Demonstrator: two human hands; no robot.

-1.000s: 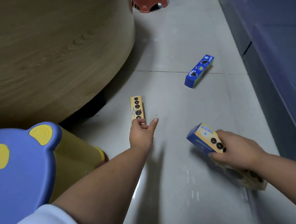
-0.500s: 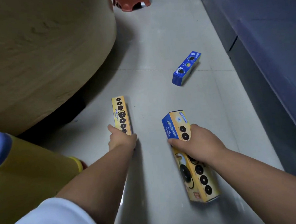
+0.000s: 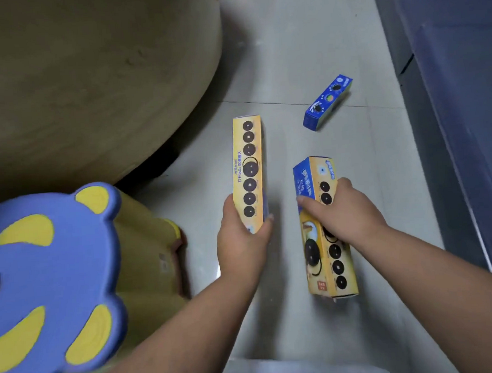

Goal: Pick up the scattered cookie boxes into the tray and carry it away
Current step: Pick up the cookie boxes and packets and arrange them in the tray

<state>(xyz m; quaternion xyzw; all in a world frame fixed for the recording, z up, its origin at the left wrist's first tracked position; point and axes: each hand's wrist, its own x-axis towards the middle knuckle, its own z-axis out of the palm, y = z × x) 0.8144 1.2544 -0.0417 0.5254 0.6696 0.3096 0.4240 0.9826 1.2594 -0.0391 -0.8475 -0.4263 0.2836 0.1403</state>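
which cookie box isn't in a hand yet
The all-blue box lying on the floor near the right wall. The two yellow-faced boxes are held: one in the left hand, one in the right hand.

Head view (close), down over floor

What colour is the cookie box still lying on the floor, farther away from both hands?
Blue, with dark cookie pictures along its top face; the head view shows it.

Printed cardboard, faintly glossy, makes up the yellow box in the left hand and the yellow-and-blue box under the right hand. Beneath them, the floor tiles look smooth and slightly reflective. Left of the hands, the blue stool seems matt plastic.
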